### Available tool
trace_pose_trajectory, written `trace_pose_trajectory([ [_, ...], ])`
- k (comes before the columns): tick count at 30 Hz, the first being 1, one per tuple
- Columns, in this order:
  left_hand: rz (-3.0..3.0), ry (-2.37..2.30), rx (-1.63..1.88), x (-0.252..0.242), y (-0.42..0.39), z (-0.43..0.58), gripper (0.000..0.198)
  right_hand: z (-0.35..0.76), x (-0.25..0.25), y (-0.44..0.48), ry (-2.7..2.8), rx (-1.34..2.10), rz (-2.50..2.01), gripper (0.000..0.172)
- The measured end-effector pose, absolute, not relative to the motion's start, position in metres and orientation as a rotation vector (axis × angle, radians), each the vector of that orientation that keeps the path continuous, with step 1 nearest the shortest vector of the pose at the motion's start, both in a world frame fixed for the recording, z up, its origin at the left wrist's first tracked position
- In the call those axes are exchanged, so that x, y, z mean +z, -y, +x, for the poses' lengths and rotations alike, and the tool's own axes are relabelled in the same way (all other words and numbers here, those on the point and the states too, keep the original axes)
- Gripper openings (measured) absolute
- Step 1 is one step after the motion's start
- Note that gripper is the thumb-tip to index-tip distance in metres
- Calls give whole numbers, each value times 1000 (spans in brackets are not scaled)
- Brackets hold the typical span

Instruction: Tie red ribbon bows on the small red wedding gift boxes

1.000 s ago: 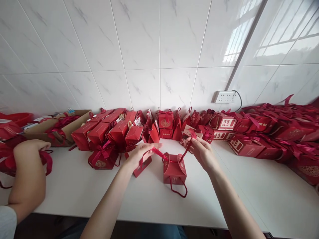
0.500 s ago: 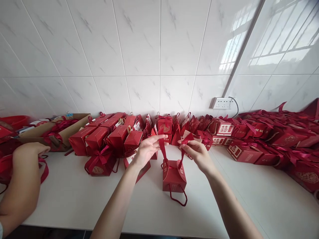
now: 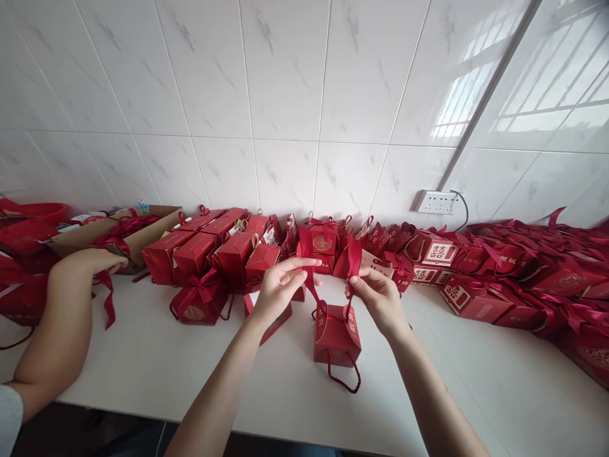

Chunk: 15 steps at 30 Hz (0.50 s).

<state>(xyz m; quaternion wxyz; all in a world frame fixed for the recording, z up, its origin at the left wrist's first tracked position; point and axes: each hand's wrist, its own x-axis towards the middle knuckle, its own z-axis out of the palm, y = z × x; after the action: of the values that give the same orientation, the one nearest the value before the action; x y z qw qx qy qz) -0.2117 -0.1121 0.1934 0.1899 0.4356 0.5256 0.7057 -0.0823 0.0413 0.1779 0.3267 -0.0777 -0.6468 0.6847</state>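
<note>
A small red gift box point(image 3: 337, 339) with a dark red cord handle point(image 3: 343, 382) stands on the white table in front of me. A red ribbon point(image 3: 308, 251) runs up from its top in two separate ends. My left hand point(image 3: 280, 285) pinches one end between thumb and fingers, above the box's left side. The other end is pinched in my right hand point(image 3: 378, 293), above the right side. Both ends stick up past my fingers. Behind my left forearm lies another red box point(image 3: 276, 325), partly hidden.
Rows of red boxes point(image 3: 193, 254) line the tiled wall, with more piled at the right point(image 3: 480, 295). A cardboard carton point(image 3: 164, 231) holds ribbons at the left. A co-worker's hand point(image 3: 102, 259) holds a red ribbon there. A power strip point(image 3: 438, 202) is on the wall.
The ribbon ends now rise upright above my fingers, and my hands have moved slightly apart. The co-worker's ribbon now hangs loose below their hand. The view has tilted and shifted a little.
</note>
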Motion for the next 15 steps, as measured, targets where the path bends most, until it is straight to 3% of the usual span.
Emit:
trace_pose_trajectory([
  [15,1216,-1505,2009,195,115,-210,16,-95,187,-25,1713,1788,-149,32],
])
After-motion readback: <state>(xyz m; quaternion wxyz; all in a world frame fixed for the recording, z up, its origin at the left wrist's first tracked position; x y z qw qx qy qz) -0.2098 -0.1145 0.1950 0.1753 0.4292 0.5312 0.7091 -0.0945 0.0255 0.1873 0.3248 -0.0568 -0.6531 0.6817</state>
